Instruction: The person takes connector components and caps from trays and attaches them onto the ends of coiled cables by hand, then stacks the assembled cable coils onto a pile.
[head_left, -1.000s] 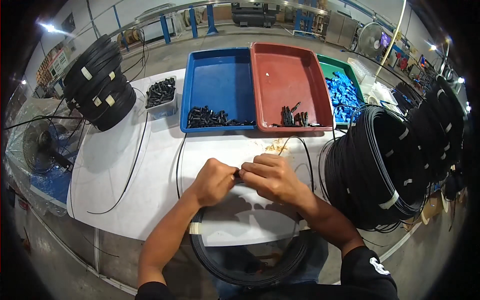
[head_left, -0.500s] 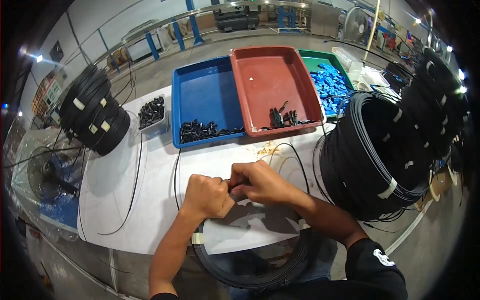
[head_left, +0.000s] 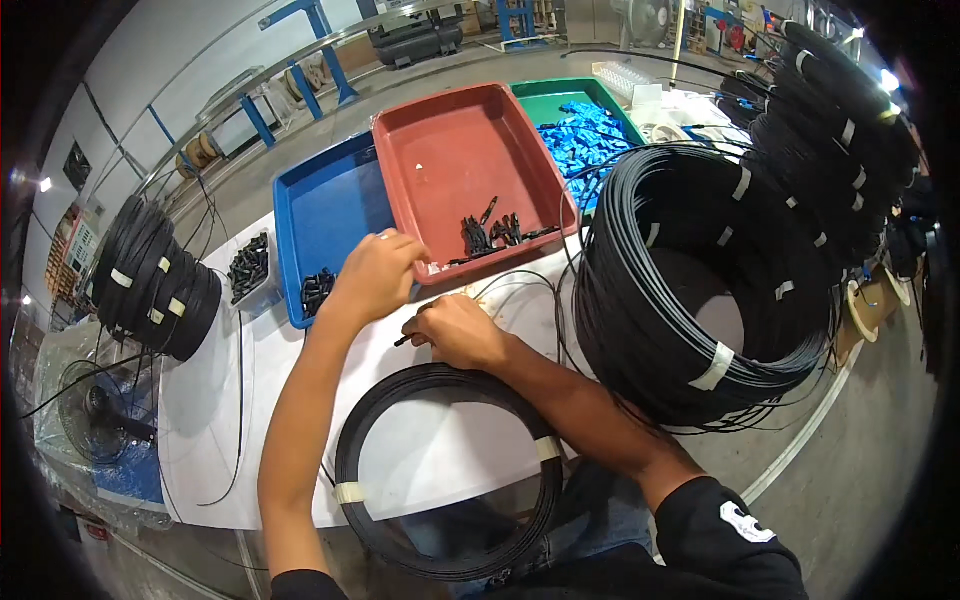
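Note:
My left hand is over the near left corner of the red tray, its fingers bent together. Small pale bits show by its fingertips; whether they are in its grip is unclear. Lower and to the right, my right hand is closed around a slim black connector, whose tip sticks out to the left. Just below that hand lies a coil of black cable, bound with pale tape, reaching over the table's front edge toward my lap. More black connectors lie in the red tray.
A blue tray and a clear tub hold black parts. Blue pieces fill a green tray. Large black cable coils stand at the right, with another stack at the left. Loose cables cross the white table.
My hands have come apart: the left moved up to the red tray, the right stayed low with the connector. The view has shifted, and more of the cable coil shows.

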